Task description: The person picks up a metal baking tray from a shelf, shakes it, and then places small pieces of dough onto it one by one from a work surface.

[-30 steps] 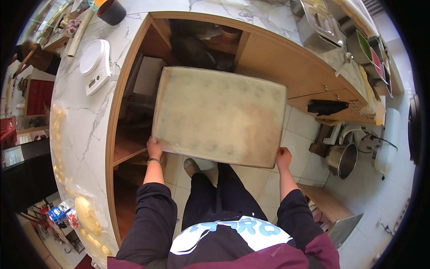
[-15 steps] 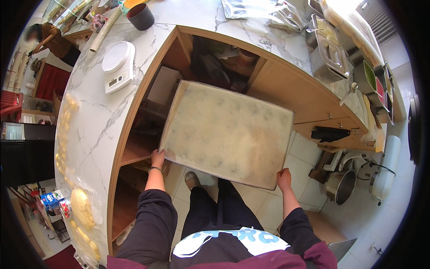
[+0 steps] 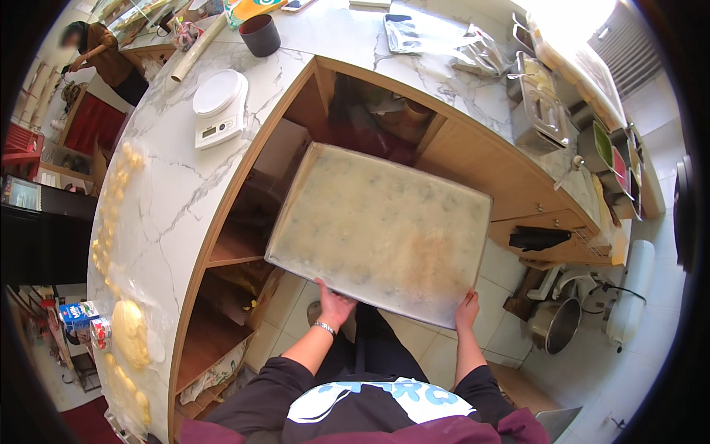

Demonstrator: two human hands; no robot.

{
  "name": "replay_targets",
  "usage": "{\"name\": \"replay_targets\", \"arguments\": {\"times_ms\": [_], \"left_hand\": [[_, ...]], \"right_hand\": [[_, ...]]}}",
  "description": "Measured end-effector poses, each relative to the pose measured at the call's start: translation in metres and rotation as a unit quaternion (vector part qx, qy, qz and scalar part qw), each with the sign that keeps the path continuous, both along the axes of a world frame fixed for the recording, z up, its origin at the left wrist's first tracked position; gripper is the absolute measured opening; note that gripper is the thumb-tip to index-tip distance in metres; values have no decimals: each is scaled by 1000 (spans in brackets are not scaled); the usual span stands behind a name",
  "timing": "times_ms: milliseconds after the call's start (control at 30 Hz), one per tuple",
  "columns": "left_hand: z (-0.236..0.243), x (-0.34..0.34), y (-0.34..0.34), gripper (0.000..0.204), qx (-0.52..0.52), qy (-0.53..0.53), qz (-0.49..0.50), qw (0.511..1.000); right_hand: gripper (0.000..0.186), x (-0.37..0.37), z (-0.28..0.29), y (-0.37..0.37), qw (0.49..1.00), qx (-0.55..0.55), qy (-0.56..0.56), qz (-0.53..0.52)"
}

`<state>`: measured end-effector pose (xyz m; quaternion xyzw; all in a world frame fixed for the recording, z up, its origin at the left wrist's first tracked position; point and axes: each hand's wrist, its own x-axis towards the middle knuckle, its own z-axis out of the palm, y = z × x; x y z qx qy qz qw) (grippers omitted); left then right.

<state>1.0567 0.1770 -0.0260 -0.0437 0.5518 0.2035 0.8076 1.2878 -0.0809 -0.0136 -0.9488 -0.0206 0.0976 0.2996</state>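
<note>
A large rectangular baking tray, pale and floury-looking with brownish stains, is held out in front of my body, over the floor and beside the cabinet opening. My left hand supports its near edge from below, thumb on the rim and the other fingers mostly hidden underneath. At the near right corner my right hand grips the rim. The tray's surface carries nothing but faint marks.
To the left runs a marble counter with a white scale, a dark cup and dough pieces under plastic film. Below it are open shelves. A mixer bowl stands at right. Another person works far left.
My left hand has slid from the tray's near left corner rightward along the near edge, now with its palm under it. The tray has shifted slightly nearer to me; my right hand still grips its corner.
</note>
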Motion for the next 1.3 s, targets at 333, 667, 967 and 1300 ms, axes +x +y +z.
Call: {"name": "replay_targets", "arguments": {"times_ms": [333, 667, 967, 1300], "left_hand": [[25, -116, 137, 93, 166, 58, 189, 966], [53, -206, 111, 106, 269, 44, -559, 783], [70, -250, 35, 98, 249, -26, -460, 852], [115, -262, 27, 90, 357, 111, -506, 777]], "right_hand": [[29, -12, 92, -72, 998, -6, -44, 38], [28, -56, 354, -87, 981, 135, 88, 109], [31, -100, 422, -111, 965, 186, 152, 107], [34, -93, 435, -113, 975, 55, 122, 179]]}}
